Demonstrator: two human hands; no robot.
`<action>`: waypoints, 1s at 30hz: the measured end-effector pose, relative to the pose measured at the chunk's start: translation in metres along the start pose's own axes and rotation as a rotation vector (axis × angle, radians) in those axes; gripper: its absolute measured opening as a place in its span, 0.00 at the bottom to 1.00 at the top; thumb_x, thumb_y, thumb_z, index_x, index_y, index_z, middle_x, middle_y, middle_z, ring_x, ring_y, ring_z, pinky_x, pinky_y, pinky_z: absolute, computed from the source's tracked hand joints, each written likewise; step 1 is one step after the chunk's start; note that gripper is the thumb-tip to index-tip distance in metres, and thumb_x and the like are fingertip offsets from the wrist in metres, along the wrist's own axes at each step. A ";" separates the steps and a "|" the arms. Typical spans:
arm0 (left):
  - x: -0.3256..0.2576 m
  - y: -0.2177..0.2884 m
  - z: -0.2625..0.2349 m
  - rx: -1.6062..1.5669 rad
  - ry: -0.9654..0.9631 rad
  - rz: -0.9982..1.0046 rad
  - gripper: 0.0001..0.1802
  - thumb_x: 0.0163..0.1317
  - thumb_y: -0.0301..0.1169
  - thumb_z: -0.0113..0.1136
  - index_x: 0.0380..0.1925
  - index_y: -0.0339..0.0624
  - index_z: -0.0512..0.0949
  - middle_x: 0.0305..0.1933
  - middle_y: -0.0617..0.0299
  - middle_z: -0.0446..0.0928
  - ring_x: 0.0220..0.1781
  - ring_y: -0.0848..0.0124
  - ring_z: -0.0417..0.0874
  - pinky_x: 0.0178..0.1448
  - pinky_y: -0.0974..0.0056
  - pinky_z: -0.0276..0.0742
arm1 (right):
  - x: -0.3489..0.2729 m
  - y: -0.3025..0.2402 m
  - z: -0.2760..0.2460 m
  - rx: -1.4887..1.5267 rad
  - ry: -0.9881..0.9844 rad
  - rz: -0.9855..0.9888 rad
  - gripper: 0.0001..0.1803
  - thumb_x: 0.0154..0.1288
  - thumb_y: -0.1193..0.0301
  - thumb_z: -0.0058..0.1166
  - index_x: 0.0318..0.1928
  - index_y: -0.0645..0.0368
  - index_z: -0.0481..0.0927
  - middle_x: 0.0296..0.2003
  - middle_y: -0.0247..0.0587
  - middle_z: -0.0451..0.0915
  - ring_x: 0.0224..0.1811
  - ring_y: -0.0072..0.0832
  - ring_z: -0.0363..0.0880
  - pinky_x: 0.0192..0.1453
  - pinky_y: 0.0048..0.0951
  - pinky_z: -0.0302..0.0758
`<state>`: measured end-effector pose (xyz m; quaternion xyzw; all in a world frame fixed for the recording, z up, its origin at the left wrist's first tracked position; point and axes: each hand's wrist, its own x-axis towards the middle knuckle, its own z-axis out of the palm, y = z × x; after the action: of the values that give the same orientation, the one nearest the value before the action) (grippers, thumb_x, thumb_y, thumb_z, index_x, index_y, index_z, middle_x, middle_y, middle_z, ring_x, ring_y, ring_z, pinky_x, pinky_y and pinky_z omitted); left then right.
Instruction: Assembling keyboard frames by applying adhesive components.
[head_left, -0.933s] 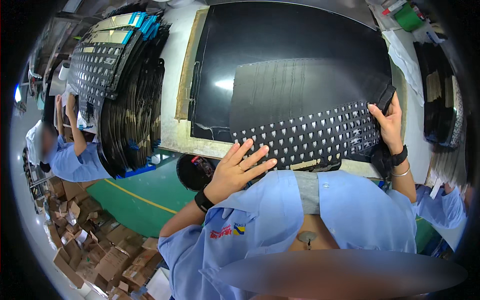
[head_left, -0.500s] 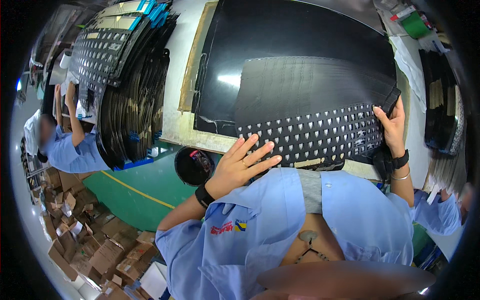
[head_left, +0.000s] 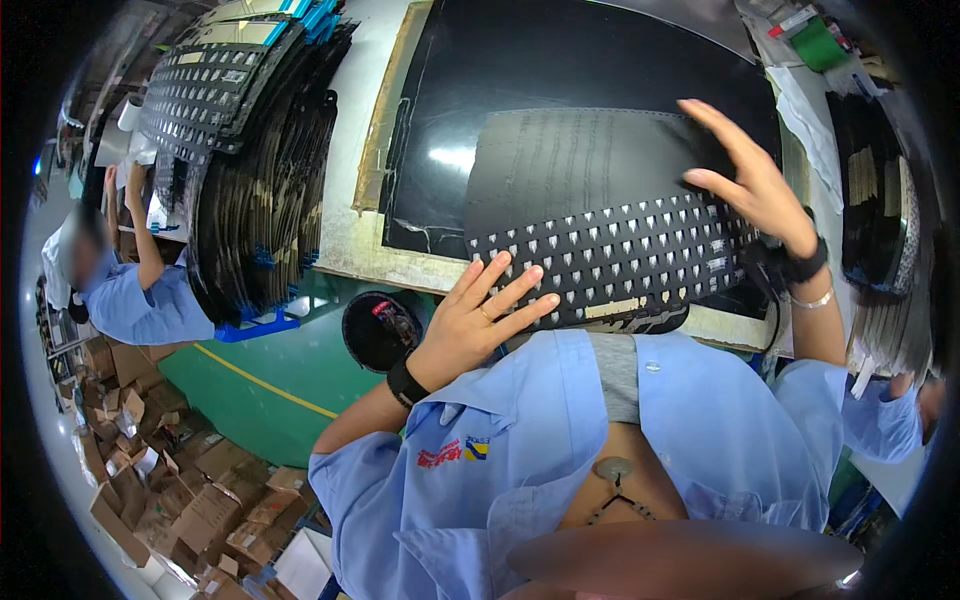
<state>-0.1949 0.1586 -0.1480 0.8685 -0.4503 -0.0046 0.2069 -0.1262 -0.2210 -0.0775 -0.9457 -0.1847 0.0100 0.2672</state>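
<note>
A flat dark grey panel lies on a black mat on the worktable. Its near half is a black band with rows of small whitish openings, and a beige strip shows by its near edge. My left hand rests with spread fingers on the panel's near left corner, pressing nothing else. Over the panel's right side, my right hand is raised with thumb and fingers apart and nothing in it. The panel's right edge is partly hidden beneath this hand and wrist.
A tall stack of similar black panels stands to the left. More stacked pieces are at the right. A black bin sits below the table edge, with cardboard boxes on the floor. Co-workers are at the far left and right.
My right hand has let go of the panel's right edge and moved up and slightly left, fingers spreading. My left hand stays on the near left corner.
</note>
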 end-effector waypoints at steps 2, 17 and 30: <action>-0.001 0.000 -0.001 0.026 -0.001 0.019 0.23 0.58 0.39 0.56 0.56 0.65 0.75 0.69 0.67 0.64 0.72 0.54 0.59 0.71 0.45 0.55 | 0.017 -0.006 0.014 0.024 -0.076 -0.022 0.33 0.64 0.59 0.55 0.66 0.58 0.63 0.64 0.53 0.65 0.68 0.43 0.62 0.70 0.37 0.58; -0.011 -0.016 -0.008 0.130 0.277 0.359 0.18 0.56 0.32 0.58 0.47 0.67 0.80 0.60 0.60 0.70 0.61 0.55 0.71 0.61 0.53 0.75 | -0.018 -0.058 0.051 0.266 -0.360 -0.279 0.37 0.61 0.53 0.55 0.66 0.60 0.63 0.62 0.47 0.69 0.67 0.42 0.63 0.72 0.43 0.54; 0.068 -0.028 -0.071 -1.002 0.126 -0.377 0.20 0.52 0.26 0.71 0.44 0.33 0.77 0.44 0.60 0.82 0.43 0.74 0.81 0.51 0.67 0.76 | -0.044 -0.095 -0.042 -0.272 -0.102 -0.183 0.62 0.29 0.50 0.73 0.65 0.65 0.57 0.49 0.53 0.73 0.50 0.48 0.71 0.58 0.40 0.65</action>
<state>-0.1189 0.1449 -0.0810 0.7279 -0.2159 -0.2040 0.6180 -0.1953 -0.1829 0.0035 -0.9507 -0.2829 0.0086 0.1266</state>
